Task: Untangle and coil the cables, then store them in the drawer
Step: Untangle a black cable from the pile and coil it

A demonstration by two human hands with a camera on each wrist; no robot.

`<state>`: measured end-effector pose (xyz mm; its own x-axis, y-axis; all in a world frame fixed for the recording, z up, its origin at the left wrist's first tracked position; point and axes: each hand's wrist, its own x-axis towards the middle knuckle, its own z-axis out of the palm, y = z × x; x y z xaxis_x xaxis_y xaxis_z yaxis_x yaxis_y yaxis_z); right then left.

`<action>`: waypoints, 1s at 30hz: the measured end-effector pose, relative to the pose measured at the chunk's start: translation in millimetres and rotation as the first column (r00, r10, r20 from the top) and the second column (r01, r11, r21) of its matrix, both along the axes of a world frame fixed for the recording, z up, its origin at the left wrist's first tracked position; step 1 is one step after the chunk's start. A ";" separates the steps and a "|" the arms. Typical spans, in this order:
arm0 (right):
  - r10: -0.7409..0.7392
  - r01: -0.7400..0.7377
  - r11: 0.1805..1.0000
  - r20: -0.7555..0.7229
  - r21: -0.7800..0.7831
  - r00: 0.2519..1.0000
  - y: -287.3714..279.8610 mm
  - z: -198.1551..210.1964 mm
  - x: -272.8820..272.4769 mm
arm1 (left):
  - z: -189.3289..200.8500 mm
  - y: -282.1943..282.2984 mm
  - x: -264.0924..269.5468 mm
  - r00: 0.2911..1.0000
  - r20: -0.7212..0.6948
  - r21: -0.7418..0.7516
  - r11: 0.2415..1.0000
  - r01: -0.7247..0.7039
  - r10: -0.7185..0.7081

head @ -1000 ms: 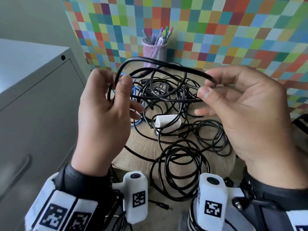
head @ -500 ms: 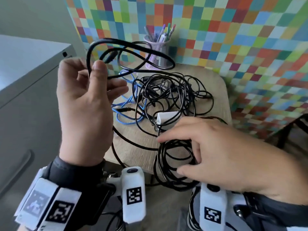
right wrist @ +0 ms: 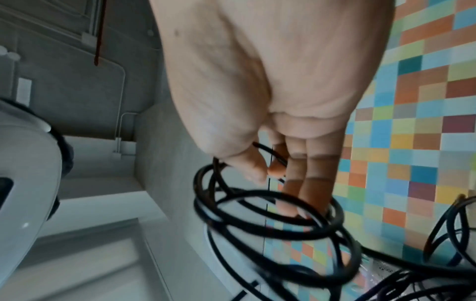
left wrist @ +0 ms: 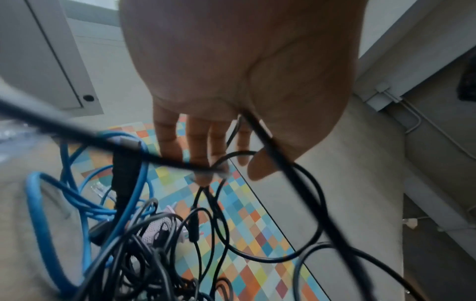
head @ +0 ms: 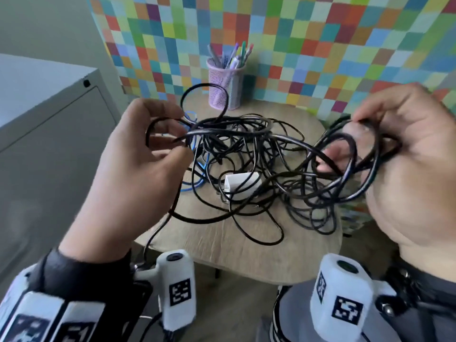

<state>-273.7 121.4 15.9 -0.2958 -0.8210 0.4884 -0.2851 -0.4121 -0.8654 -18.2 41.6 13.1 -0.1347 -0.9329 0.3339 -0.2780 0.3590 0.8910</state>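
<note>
- Head view: my left hand (head: 138, 166) pinches one strand of black cable (head: 222, 130); my right hand (head: 404, 164) grips several loops (head: 345, 169). The tangle (head: 246, 169) rests on the bench (head: 246, 255).
- Left wrist view: fingers (left wrist: 198, 146) curl round a thin strand. I judge it light and limp; grip near a plug.
- Right wrist view: thumb (right wrist: 247, 165) and fingers clamp the springy loops (right wrist: 270, 220). I expect unwinding if released.

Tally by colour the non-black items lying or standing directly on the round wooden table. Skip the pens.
Blue network cable: 1
White plastic power adapter: 1
Pink mesh pen cup: 1
Total: 3
</note>
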 end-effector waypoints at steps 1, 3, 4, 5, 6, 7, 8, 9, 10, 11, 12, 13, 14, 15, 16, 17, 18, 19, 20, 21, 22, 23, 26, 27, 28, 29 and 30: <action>-0.016 0.019 0.998 0.045 -0.053 0.999 -0.9 0.3 -1.5 | -0.1 -0.6 1.6 0.998 0.057 0.031 0.999 -0.010 0.008; -0.038 0.052 0.992 0.114 -0.117 0.993 -2.9 -0.4 -2.6 | -0.9 -1.1 3.6 0.982 0.181 0.046 0.998 -0.053 0.044; -0.045 0.065 0.989 0.146 -0.133 0.988 -3.5 -0.8 -1.9 | -1.5 -1.1 3.8 0.970 0.231 0.032 0.996 -0.086 0.076; -0.053 0.079 0.987 0.178 -0.143 0.983 -4.2 -0.9 -1.0 | -1.5 -0.3 2.6 0.957 0.268 0.005 0.993 -0.119 0.114; -0.063 0.094 0.985 0.208 -0.146 0.976 -4.9 -1.8 0.1 | -1.5 0.3 1.2 0.946 0.288 -0.032 0.989 -0.147 0.150; -0.069 0.104 0.984 0.228 -0.143 0.971 -5.6 -2.5 2.2 | -0.3 2.0 -0.4 0.941 0.292 -0.075 0.984 -0.159 0.174; -0.075 0.110 0.985 0.239 -0.135 0.968 -6.5 -2.8 4.6 | 1.1 3.7 -1.7 0.940 0.286 -0.125 0.980 -0.155 0.185; -0.081 0.114 0.986 0.244 -0.124 0.966 -7.1 -3.5 7.0 | 2.1 6.4 -3.0 0.943 0.279 -0.173 0.975 -0.139 0.184; -0.086 0.117 0.987 0.248 -0.114 0.965 -8.0 -4.6 9.3 | 2.8 9.8 -4.0 0.947 0.276 -0.215 0.971 -0.108 0.167; -0.087 0.118 0.987 0.256 -0.108 0.963 -8.8 -5.5 11.6 | 4.1 13.5 -5.7 0.948 0.285 -0.250 0.966 -0.071 0.144; -0.085 0.117 0.987 0.265 -0.107 0.960 -9.7 -5.8 14.2 | 5.7 17.6 -7.7 0.941 0.317 -0.261 0.965 -0.030 0.115; -0.081 0.115 0.987 0.275 -0.110 0.958 -10.6 -5.6 16.8 | 6.9 22.0 -9.6 0.925 0.372 -0.239 0.971 0.018 0.074; -0.075 0.111 0.987 0.283 -0.115 0.956 -11.7 -5.7 19.4 | 7.3 25.6 -11.0 0.893 0.449 -0.194 0.978 0.075 0.021; -0.069 0.109 0.987 0.294 -0.121 0.953 -12.6 -5.7 21.2 | 5.9 27.7 -12.5 0.847 0.531 -0.141 0.982 0.128 -0.035; -0.061 0.106 0.986 0.312 -0.127 0.948 -13.4 -6.0 23.0 | 3.6 28.0 -13.7 0.793 0.605 -0.098 0.981 0.165 -0.073; -0.052 0.100 0.986 0.333 -0.130 0.942 -13.4 -6.1 24.2 | 0.2 27.7 -14.5 0.747 0.658 -0.074 0.979 0.192 -0.097; -0.042 0.094 0.987 0.351 -0.131 0.935 -13.6 -6.2 25.4 | -2.8 26.5 -15.2 0.719 0.686 -0.064 0.976 0.210 -0.110; -0.028 0.081 0.988 0.367 -0.130 0.930 -13.4 -6.2 27.0 | -5.3 25.7 -16.2 0.718 0.688 -0.068 0.974 0.215 -0.110; -0.011 0.063 0.990 0.381 -0.125 0.925 -13.6 -5.9 29.1 | -7.1 24.2 -17.5 0.729 0.677 -0.080 0.975 0.208 -0.100; 0.006 0.045 0.992 0.396 -0.119 0.918 -13.5 -5.7 31.3 | -8.5 22.8 -18.6 0.743 0.665 -0.105 0.975 0.196 -0.077; 0.024 0.024 0.993 0.410 -0.113 0.912 -13.5 -5.3 34.1 | -9.2 21.6 -19.5 0.759 0.649 -0.134 0.975 0.176 -0.048; 0.042 0.005 0.994 0.421 -0.111 0.906 -13.7 -5.0 36.3 | -9.8 19.1 -19.8 0.784 0.621 -0.164 0.974 0.157 -0.022; 0.085 -0.050 0.994 0.422 -0.093 0.903 -14.8 -6.7 41.6 | -7.5 12.4 -16.6 0.869 0.494 -0.187 0.970 0.154 -0.042; 0.090 -0.060 0.995 0.435 -0.081 0.896 -15.9 -7.7 42.3 | -7.0 10.4 -14.2 0.879 0.473 -0.183 0.968 0.173 -0.067; 0.096 -0.069 0.995 0.467 -0.074 0.879 -17.1 -9.0 42.7 | -6.2 9.4 -12.1 0.881 0.466 -0.179 0.965 0.191 -0.087; 0.104 -0.076 0.994 0.514 -0.076 0.851 -17.8 -10.1 43.1 | -5.5 9.5 -10.3 0.880 0.464 -0.175 0.963 0.205 -0.103; 0.112 -0.079 0.993 0.551 -0.083 0.827 -18.5 -11.3 43.7 | -4.4 9.8 -8.9 0.880 0.462 -0.170 0.963 0.209 -0.109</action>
